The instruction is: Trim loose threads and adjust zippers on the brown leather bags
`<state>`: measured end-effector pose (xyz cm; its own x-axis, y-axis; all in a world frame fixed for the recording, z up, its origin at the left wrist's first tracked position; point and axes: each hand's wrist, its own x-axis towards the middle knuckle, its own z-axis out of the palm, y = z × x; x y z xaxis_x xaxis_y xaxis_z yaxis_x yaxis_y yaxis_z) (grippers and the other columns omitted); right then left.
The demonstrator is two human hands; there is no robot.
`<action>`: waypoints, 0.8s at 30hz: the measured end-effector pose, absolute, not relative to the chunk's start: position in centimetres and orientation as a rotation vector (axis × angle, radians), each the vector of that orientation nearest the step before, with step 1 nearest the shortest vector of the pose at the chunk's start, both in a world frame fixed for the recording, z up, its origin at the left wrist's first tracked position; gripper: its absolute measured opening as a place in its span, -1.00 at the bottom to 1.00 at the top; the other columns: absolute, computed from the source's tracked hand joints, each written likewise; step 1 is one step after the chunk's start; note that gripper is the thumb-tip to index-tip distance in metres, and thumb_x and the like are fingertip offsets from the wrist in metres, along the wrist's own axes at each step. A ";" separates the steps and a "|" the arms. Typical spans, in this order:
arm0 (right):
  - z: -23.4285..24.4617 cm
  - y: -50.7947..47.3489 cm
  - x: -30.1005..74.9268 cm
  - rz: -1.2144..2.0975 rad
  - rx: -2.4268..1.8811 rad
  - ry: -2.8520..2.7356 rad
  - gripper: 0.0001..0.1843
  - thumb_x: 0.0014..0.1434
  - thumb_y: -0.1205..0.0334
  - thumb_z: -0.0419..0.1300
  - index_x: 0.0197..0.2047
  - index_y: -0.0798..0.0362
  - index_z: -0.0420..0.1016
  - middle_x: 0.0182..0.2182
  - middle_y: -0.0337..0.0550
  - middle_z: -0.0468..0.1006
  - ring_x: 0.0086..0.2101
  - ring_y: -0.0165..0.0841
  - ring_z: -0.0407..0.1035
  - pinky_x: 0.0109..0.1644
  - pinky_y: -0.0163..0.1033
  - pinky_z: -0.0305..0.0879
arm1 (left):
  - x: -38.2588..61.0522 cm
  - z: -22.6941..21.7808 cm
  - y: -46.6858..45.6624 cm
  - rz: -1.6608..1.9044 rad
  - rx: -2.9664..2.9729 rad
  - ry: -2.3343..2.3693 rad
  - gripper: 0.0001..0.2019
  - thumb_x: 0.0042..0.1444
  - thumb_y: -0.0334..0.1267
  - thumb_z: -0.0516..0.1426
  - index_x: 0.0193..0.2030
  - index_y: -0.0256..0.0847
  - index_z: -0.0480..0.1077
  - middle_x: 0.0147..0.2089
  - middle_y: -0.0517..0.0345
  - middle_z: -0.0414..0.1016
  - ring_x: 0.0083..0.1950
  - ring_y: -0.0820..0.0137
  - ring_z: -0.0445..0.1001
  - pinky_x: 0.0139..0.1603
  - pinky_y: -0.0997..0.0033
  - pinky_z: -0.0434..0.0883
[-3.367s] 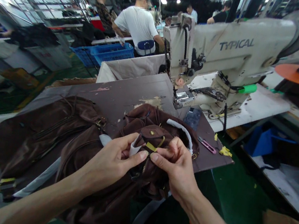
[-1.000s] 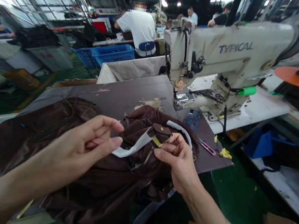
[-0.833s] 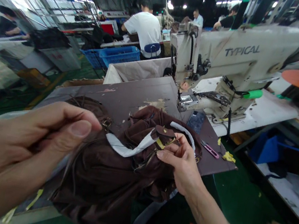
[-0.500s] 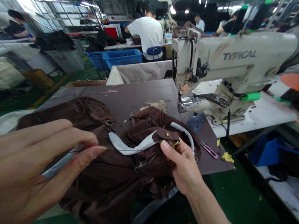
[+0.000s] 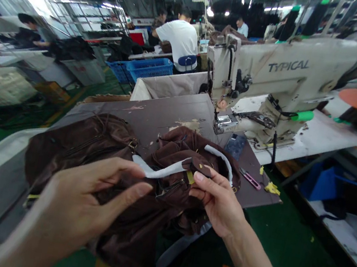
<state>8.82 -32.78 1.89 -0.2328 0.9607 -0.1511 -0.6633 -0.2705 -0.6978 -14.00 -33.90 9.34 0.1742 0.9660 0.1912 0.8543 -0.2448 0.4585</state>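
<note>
A dark brown leather bag [image 5: 136, 218] lies crumpled on the brown work board [image 5: 164, 112], with a second brown bag [image 5: 83, 144] to its left. My right hand [image 5: 218, 200] is closed on the bag's small flap beside the zipper [image 5: 172, 185], thumb on top near a yellow tag [image 5: 189, 177]. A white strip [image 5: 158, 172] runs left from that flap. My left hand [image 5: 90, 201] hovers over the bag near the strip's left end. Its thumb and forefinger are drawn into a pinch, and I cannot make out what is between them.
A cream TYPICAL sewing machine [image 5: 279, 73] stands behind the bags on the right. Pink snips [image 5: 250, 178], a yellow scrap [image 5: 271, 186] and a phone [image 5: 235, 143] lie by the board's right edge. A blue crate [image 5: 145, 65] and seated workers [image 5: 179, 39] are farther back.
My left hand peeled the white strip leftward off the flap, swung up toward the camera pinching a thin thread, then came back down toward the bag. My right hand stayed on the flap.
</note>
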 end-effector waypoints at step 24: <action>0.8 -32.7 9.6 1.711 -0.767 -0.715 -0.55 -0.13 0.28 0.46 -0.13 0.08 0.50 -0.41 -0.22 0.61 -0.47 -0.44 0.49 -0.37 -0.37 0.45 | -10.5 1.8 -34.6 0.498 2.547 1.356 -0.82 0.26 -0.27 0.02 -0.36 -0.23 0.33 -0.41 0.14 0.37 -0.36 0.42 0.35 -0.32 0.46 0.26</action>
